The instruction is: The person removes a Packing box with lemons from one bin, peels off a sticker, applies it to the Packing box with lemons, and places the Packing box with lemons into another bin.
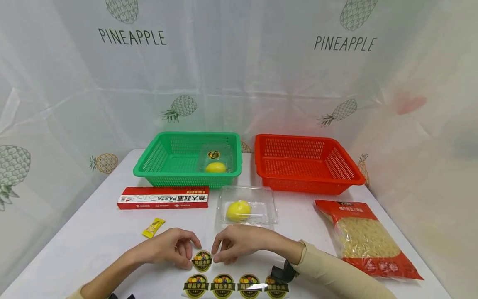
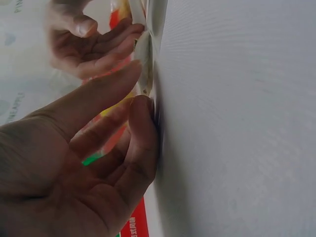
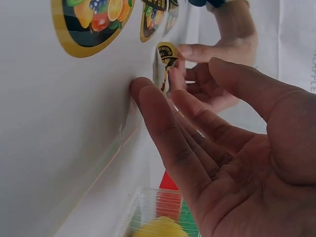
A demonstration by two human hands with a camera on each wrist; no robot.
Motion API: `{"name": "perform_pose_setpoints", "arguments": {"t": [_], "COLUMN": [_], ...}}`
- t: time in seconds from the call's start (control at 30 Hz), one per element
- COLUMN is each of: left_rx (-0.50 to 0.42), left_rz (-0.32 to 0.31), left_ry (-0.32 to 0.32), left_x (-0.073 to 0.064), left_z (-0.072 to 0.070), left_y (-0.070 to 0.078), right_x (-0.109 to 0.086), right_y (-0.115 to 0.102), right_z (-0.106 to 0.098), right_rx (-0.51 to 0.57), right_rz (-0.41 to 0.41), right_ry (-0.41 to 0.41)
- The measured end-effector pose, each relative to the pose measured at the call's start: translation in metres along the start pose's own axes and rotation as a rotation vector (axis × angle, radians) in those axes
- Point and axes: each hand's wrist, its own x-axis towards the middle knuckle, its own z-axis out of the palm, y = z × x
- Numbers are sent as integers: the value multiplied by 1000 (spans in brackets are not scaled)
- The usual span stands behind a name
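Observation:
A round black-and-gold fruit sticker (image 1: 202, 261) stands partly lifted from a white sticker sheet (image 1: 228, 294). My left hand (image 1: 172, 248) pinches its left edge between thumb and fingers; the curled sticker (image 3: 167, 55) shows at those fingertips in the right wrist view. On the sticker's other side is my right hand (image 1: 244, 243). Its extended fingertips (image 3: 154, 101) press on the sheet, with the thumb held apart. Several more stickers (image 1: 223, 286) lie in a row nearer me. Just beyond the right hand sits a clear plastic box (image 1: 263, 209) with a lemon (image 1: 239, 210) inside.
A green basket (image 1: 149, 172) at the back holds another clear box with a lemon and a sticker on its lid. Beside it stands a red basket (image 1: 310, 185). A pasta box (image 1: 163, 197), a yellow sachet (image 1: 153, 228) and a pasta bag (image 1: 367, 238) lie around.

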Motion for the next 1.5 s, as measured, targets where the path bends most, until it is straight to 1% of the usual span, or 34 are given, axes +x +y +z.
{"name": "perform_pose_setpoints", "arguments": {"t": [0.13, 0.2, 0.43, 0.53, 0.63, 0.73, 0.83, 1.03, 1.27, 1.4, 1.5], "left_rx": [2, 6, 9, 2, -3, 11, 20, -50, 6, 5, -17], "left_rz": [78, 106, 114, 134, 161, 178, 167, 106, 96, 90, 84], "left_ry": [-18, -27, -52, -69, -79, -84, -82, -36, 7, 34, 40], "left_x": [2, 2, 1, 0, -2, -2, -1, 3, 6, 6, 5], "left_z": [2, 3, 4, 2, -1, -3, -2, 2, 5, 7, 9], "left_y": [-3, -4, -5, -4, -2, 0, 0, -1, 1, 1, 0], "right_x": [0, -1, -1, -2, -2, -2, -3, -3, -3, -4, -4], "right_y": [0, 1, 1, 0, -1, -2, -2, 0, 0, -1, -1], "right_z": [1, 1, 3, 3, 3, 2, 2, 2, 2, 2, 2], "right_rx": [14, 16, 14, -1, -57, -118, -134, -119, -150, -162, -166], "right_rz": [0, -1, -5, -2, -6, -14, -16, -20, -32, -37, -35], "right_ry": [-4, -6, 2, 4, -2, -8, -11, -17, -11, -12, -13]}}
